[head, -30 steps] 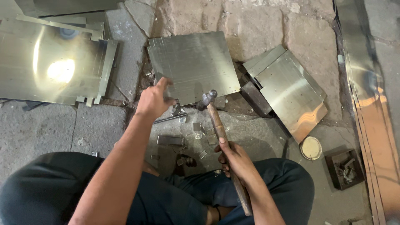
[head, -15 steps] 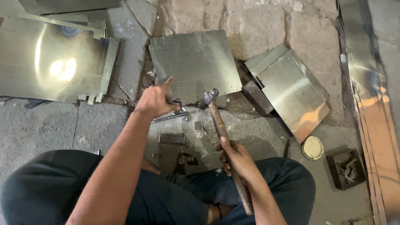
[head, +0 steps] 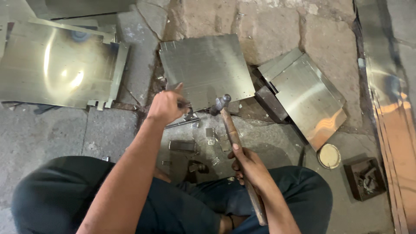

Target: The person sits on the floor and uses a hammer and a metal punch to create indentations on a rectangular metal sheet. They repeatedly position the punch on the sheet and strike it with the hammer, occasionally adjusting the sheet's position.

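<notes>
Stone floor (head: 268, 26) — metal sheet (head: 206, 69) pinned by left hand (head: 164, 106); hammer (head: 236, 143) gripped by right hand (head: 249, 167) — short, square blows advised, fingers kept clear

We see both of our arms bare from wrist to above the elbow, with no sleeve, watch or ring in sight; the left hand (head: 164, 106) and the right hand (head: 248, 165) wear no gloves; our legs are covered in dark trousers (head: 182, 208), blue-black and loosely creased, the cloth bunching in folds over the left knee and the right thigh; near the ankle there is perhaps a thin dark band, though the view there is too dim to be sure.
</notes>
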